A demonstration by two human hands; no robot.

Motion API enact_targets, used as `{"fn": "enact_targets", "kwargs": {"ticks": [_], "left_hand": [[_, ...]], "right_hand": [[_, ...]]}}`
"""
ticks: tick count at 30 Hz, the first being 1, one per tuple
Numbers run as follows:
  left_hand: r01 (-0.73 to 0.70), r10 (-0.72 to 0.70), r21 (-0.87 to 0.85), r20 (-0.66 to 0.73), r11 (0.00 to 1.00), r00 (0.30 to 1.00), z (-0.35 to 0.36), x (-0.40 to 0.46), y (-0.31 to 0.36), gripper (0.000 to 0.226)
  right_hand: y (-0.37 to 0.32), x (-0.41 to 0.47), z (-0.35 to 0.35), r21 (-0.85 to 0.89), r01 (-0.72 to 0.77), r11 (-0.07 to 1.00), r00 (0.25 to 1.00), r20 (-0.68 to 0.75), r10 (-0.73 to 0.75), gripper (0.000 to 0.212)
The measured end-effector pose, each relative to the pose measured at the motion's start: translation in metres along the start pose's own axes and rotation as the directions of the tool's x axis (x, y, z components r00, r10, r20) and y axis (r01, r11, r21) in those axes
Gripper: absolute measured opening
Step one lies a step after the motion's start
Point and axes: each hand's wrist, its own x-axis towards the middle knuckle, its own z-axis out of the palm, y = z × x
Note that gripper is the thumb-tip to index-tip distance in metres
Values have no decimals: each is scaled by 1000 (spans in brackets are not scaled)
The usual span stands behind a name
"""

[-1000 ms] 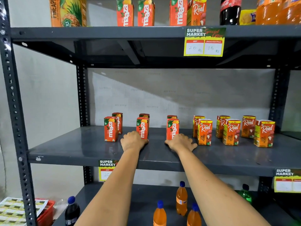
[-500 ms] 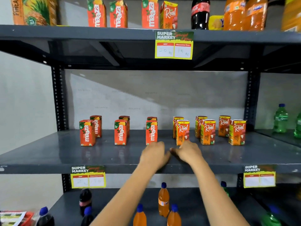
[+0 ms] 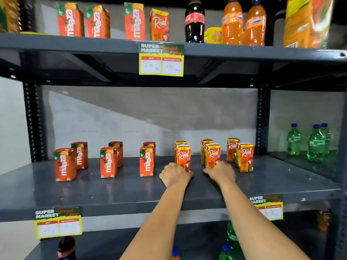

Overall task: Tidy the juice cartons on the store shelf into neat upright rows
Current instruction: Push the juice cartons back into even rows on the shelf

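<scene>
The middle shelf holds upright juice cartons in pairs, front to back. Three pairs of red Maaza cartons stand on the left and three pairs of orange Real cartons on the right. My left hand rests knuckles-up on the shelf, its fingers curled against the base of the leftmost front Real carton. My right hand is curled against the base of the middle front Real carton and hides its bottom edge.
The top shelf carries taller Maaza and Real cartons, a cola bottle and orange soda bottles. Green bottles stand in the bay to the right. Price tags hang from the shelf edges. More bottles stand on the shelf below.
Both hands have moved right, from the bases of the middle and right Maaza cartons to the first two front Real cartons. The view has shifted right and closer.
</scene>
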Motion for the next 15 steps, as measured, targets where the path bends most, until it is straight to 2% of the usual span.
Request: {"fn": "enact_targets", "kwargs": {"ticks": [10,15], "left_hand": [[-9,9,-5,-50,1000,999,4,5,0,74],[-24,24,0,-47,1000,999,3,6,1,75]], "right_hand": [[3,-1,4,-49,1,999,999,-50,-4,63],[4,-1,4,-11,4,1000,998,-60,-4,60]]}}
